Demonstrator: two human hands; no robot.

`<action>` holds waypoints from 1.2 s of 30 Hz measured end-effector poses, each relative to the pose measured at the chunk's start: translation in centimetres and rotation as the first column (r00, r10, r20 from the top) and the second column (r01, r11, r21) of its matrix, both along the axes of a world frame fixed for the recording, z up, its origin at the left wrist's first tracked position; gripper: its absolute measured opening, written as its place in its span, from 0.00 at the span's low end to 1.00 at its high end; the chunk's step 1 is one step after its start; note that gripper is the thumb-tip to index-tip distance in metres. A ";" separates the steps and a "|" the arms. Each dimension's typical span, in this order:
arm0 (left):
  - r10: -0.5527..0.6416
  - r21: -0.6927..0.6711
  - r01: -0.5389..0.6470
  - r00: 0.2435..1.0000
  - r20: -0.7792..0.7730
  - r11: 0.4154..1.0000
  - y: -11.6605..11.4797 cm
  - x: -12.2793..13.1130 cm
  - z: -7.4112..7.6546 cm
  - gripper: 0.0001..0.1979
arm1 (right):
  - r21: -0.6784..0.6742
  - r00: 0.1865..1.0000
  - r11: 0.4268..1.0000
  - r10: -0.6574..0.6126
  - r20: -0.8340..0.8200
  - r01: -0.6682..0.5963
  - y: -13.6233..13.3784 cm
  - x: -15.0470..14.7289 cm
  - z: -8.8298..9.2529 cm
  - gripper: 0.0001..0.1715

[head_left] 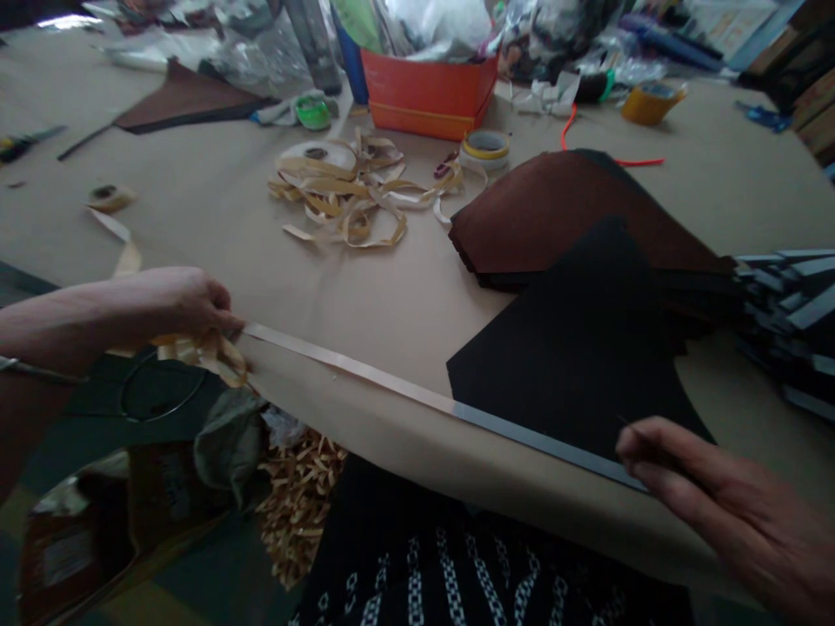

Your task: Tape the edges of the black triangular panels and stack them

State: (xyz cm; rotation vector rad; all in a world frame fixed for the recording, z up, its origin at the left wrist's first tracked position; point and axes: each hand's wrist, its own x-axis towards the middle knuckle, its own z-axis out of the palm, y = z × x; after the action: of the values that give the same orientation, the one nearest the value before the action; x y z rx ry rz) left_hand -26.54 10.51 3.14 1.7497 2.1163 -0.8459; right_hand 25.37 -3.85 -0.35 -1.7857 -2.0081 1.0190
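My left hand (176, 304) is pinched on the end of a long strip of clear tape (404, 396) with a curl of tan backing paper (209, 355) hanging under the fingers. The tape runs taut to the right along the lower edge of a black sheet (580, 348) on the table. My right hand (737, 513) lies with fingers stretched flat, pressing the tape's far end down on the black sheet's lower corner.
A brown sheet stack (561, 217) lies behind the black one. Loose tan backing strips (345, 196), tape rolls (484, 148), an orange box (427, 91) and clutter fill the far table (391, 296). Grey strips (796, 304) are stacked at right. Tan scraps (297, 504) pile below the edge.
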 end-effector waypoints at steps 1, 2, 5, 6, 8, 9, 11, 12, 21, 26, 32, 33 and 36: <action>-0.016 0.008 0.016 1.000 -0.008 1.000 0.0 -0.1 0.0 0.17 | -0.069 0.990 0.993 0.090 -0.107 -0.098 1.0 -2.3 0.8 0.13; -0.022 0.013 0.022 1.000 -0.010 1.000 0.0 -0.1 0.0 0.17 | -0.134 0.968 0.977 0.133 -0.211 -0.163 2.1 -4.6 1.3 0.15; -0.033 0.010 0.033 0.999 -0.002 0.999 0.1 -0.1 0.0 0.18 | -0.313 0.843 0.908 0.075 -0.533 -0.278 5.0 -10.2 0.8 0.18; -0.034 0.006 0.034 0.999 -0.003 0.999 0.1 -0.1 0.0 0.19 | -0.375 0.801 0.880 0.010 -0.599 -0.291 5.7 -11.5 0.1 0.17; -0.023 0.001 0.023 1.000 -0.013 1.000 0.2 -0.3 0.0 0.19 | -0.498 0.750 0.819 -0.132 -0.648 -0.286 6.7 -13.1 -1.4 0.15; -0.013 0.002 0.013 1.000 -0.028 1.000 0.2 -0.5 0.0 0.19 | -0.548 0.744 0.792 -0.191 -0.641 -0.269 7.0 -13.5 -2.1 0.14; 0.006 0.006 -0.005 0.998 -0.070 1.000 0.4 -1.0 0.0 0.22 | -0.605 0.746 0.762 -0.261 -0.613 -0.231 7.2 -13.8 -2.8 0.12; 0.012 0.010 -0.011 0.995 -0.096 1.000 0.5 -1.4 0.0 0.24 | -0.615 0.751 0.757 -0.270 -0.603 -0.221 7.1 -13.8 -3.0 0.12; -0.338 0.212 0.338 0.941 -0.038 0.917 -0.1 -1.6 0.0 0.28 | -0.549 0.695 0.794 -0.241 -0.678 -0.261 6.8 -13.2 -2.3 0.13; -0.695 0.538 0.557 0.715 0.076 0.633 -3.6 7.2 0.7 0.17 | -0.415 0.736 0.890 -0.151 -0.660 -0.190 6.3 -11.8 -0.9 0.14; -0.742 0.451 0.589 0.541 0.396 0.670 -7.6 17.5 -2.2 0.07 | -0.096 0.924 0.990 0.058 -0.379 -0.101 4.7 -12.0 0.0 0.14; -0.738 0.455 0.582 0.553 0.386 0.674 -7.8 18.2 -3.0 0.06 | -0.116 0.927 0.990 0.035 -0.374 -0.084 4.4 -12.2 -0.1 0.14; -0.727 0.502 0.545 0.614 0.307 0.672 -7.7 19.1 -4.6 0.05 | -0.266 0.910 0.962 -0.061 -0.410 -0.055 3.7 -12.8 -1.0 0.13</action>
State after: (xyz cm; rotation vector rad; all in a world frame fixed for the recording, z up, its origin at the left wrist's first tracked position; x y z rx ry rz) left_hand -7.43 2.81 -1.50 2.6614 1.3246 -0.0622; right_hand 12.56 -0.12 -1.40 -1.5181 -1.6634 1.5872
